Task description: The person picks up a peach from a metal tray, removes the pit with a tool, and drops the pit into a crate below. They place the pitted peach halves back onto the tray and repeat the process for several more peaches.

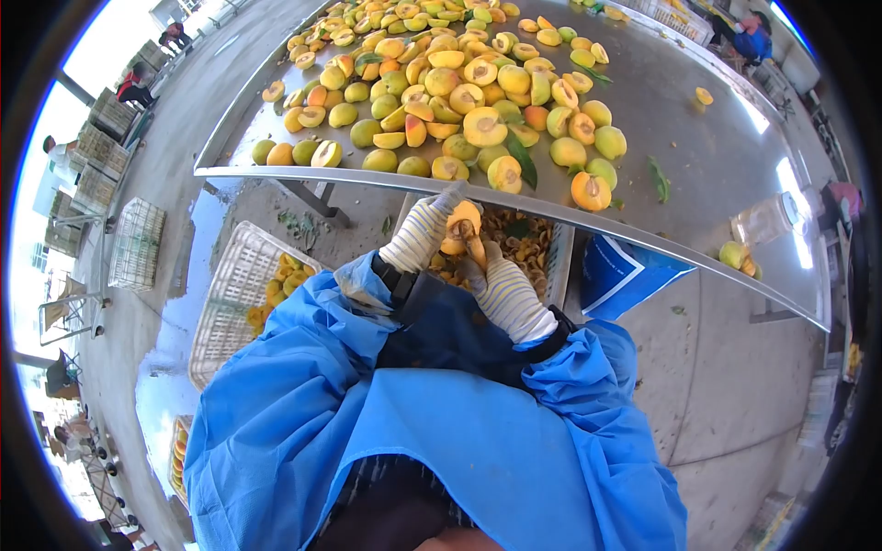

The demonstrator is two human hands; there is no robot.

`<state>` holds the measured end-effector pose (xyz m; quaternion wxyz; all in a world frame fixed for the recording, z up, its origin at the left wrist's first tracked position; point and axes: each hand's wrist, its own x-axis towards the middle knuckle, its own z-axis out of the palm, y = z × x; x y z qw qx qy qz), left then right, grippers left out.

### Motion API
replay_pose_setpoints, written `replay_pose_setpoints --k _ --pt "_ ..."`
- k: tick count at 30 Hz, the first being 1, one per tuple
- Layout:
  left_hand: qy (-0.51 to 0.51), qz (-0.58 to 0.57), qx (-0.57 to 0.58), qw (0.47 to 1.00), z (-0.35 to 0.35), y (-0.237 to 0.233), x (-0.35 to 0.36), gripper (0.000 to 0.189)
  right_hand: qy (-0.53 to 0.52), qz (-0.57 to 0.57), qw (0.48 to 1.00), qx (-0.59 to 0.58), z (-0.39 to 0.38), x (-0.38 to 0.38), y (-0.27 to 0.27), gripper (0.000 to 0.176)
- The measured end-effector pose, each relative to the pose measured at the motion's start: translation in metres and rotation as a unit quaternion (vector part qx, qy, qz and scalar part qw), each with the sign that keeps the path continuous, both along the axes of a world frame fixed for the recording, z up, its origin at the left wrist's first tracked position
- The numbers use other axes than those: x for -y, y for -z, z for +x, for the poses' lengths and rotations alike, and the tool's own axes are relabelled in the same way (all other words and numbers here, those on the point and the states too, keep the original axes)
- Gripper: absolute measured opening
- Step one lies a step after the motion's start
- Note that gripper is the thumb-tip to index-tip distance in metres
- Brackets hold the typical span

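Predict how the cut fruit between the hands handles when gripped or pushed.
The cut fruit may be slippery, given its exposed flesh. That flesh could bruise under a hard squeeze. Its curved outline suggests it might rock.

Bright daylight (dark, curved edges)

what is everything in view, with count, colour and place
table: one, grey, ahead
fruit: many, yellow to green, table
leaves: several, green, on the table
jar: one, clear, table right
cut fruit: one, orange, between hands
left crate: one, whitish, left of hands
front crate: one, pale, beyond hands
bag: one, blue-white, below table
other crates: several, pale, far left
people: several, mixed colours, background
left hand: one, pale striped glove, centre
right hand: one, pale striped glove, centre
sleeves: two, blue, foreground
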<state>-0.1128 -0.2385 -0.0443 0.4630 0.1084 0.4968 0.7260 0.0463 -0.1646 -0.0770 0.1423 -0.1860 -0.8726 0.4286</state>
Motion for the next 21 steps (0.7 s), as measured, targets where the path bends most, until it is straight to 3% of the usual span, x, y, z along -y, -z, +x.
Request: replay_pose_setpoints --k 2,5,8,11,14,16,17,19,20,21 --pt "-0.026 0.014 -0.016 0.999 0.002 0.002 -0.003 0.041 0.015 -0.069 0.993 -0.094 -0.007 0.007 0.022 0.046" --pt "-0.024 0.017 -0.03 0.999 0.005 0.004 -0.002 0.04 -0.029 -0.263 0.962 -0.072 0.001 0.005 -0.002 0.044" --pt "-0.005 0.029 -0.057 0.998 0.003 0.008 -0.004 0.039 -0.088 -0.512 0.85 0.091 0.015 -0.012 -0.044 0.04" --pt "-0.021 0.056 -0.071 0.996 0.004 0.018 -0.006 0.041 -0.021 -0.611 0.789 0.065 0.017 -0.005 -0.051 0.032" --pt "-0.044 0.063 -0.115 0.99 0.012 0.022 -0.011 0.044 0.021 -0.561 0.827 0.021 0.012 0.008 -0.034 0.035" --pt "-0.063 0.04 -0.136 0.988 0.016 0.015 -0.011 0.046 -0.017 -0.509 0.858 0.061 0.016 -0.004 -0.042 0.035" --pt "-0.019 0.046 -0.123 0.991 0.014 0.013 -0.01 0.048 -0.037 -0.48 0.873 0.081 0.018 -0.009 -0.045 0.035" --pt "0.063 0.058 -0.095 0.992 0.004 0.01 -0.007 0.051 -0.054 -0.212 0.973 -0.068 0.011 -0.012 -0.011 0.035" --pt "0.076 0.054 -0.097 0.991 0.001 0.017 -0.006 0.054 -0.052 -0.09 0.983 -0.152 0.004 -0.013 0.016 0.035" --pt "0.081 0.04 -0.116 0.989 0.0 0.017 -0.005 0.054 -0.048 -0.123 0.982 -0.135 0.005 -0.013 0.012 0.036"
